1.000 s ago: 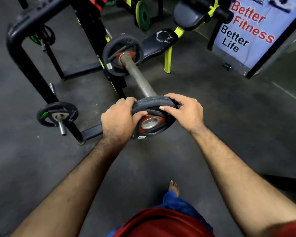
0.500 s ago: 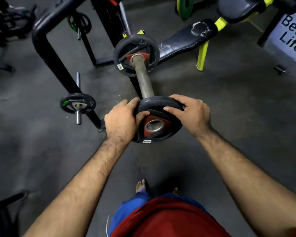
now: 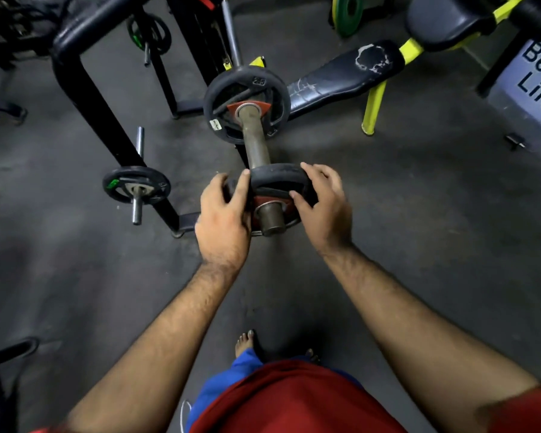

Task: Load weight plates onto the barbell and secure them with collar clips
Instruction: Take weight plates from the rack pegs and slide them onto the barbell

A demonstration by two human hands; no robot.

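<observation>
near plate (image 3: 280, 182) seated on barbell sleeve (image 3: 256, 142) end | gripped at both rims by left hand (image 3: 224, 218) and right hand (image 3: 324, 207) | far plate (image 3: 247, 103) loaded inboard

**Gym floor: items we log apart from the lift**

We list a black rack frame (image 3: 85, 85) left of the fingers, a small plate on its storage peg (image 3: 136, 188). Beyond the fingertips we note a worn black bench pad (image 3: 341, 78) on yellow legs (image 3: 374, 107). A green plate (image 3: 347, 14) stands further off. We enter a printed sign (image 3: 537, 76) far right.
</observation>
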